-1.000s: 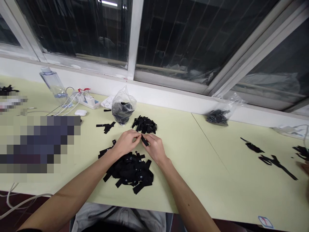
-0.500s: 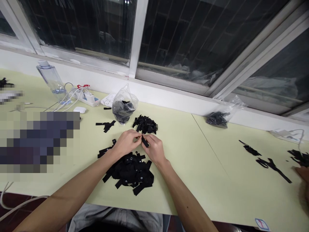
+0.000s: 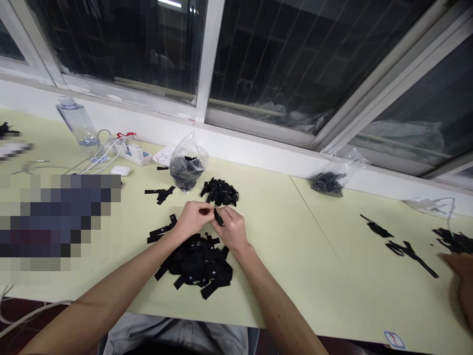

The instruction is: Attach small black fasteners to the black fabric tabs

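Note:
My left hand (image 3: 194, 219) and my right hand (image 3: 232, 228) meet fingertip to fingertip above the table, both closed on one small black fabric strip (image 3: 219, 217). The strip hangs mostly against the fingers of my right hand; my left fingertips pinch at its upper end. Below my hands lies a large heap of black fabric pieces (image 3: 197, 261), some with small white marks. Just beyond them sits a smaller black pile (image 3: 220, 191). A few loose black strips (image 3: 160, 193) rest to the left of that pile.
A clear bag of black pieces (image 3: 187, 170), a power strip (image 3: 135, 154) and a bottle (image 3: 79, 125) stand near the wall. Rightward are another bag (image 3: 328, 183), black straps (image 3: 410, 254) and another person's arm (image 3: 460, 281). A blurred dark item (image 3: 66, 212) lies left.
The view has shifted slightly. My hands stay together on the black strip, which has turned a little between my fingers.

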`<state>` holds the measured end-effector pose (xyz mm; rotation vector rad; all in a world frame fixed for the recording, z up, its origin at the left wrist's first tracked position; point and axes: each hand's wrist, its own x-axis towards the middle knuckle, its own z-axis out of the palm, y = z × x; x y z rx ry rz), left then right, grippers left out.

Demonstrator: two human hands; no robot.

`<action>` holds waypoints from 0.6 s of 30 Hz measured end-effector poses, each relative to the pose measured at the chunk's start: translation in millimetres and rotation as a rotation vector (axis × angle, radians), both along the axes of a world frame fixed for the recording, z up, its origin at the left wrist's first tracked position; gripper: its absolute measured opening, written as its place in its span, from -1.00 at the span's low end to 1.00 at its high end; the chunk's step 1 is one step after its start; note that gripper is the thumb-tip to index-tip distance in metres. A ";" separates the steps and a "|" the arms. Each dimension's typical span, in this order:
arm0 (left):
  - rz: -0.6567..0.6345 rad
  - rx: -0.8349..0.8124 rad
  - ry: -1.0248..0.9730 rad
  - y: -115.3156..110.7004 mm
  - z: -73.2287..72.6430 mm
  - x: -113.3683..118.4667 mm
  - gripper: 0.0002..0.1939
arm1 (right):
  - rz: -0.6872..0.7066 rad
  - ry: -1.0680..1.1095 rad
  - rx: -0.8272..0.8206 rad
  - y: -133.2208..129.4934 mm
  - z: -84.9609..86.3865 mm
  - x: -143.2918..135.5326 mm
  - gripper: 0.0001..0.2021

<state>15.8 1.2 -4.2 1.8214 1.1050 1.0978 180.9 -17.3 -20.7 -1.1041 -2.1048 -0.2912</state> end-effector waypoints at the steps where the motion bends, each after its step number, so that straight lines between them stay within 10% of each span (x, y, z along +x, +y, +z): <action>1: 0.002 -0.010 -0.010 0.4 -0.5 0.4 -0.75 | -0.003 0.011 0.002 0.1 0.7 -0.3 -0.92; 18: -0.143 -0.093 -0.136 10.8 -11.6 -1.0 -0.62 | -0.004 0.102 -0.099 0.8 3.3 4.1 -0.86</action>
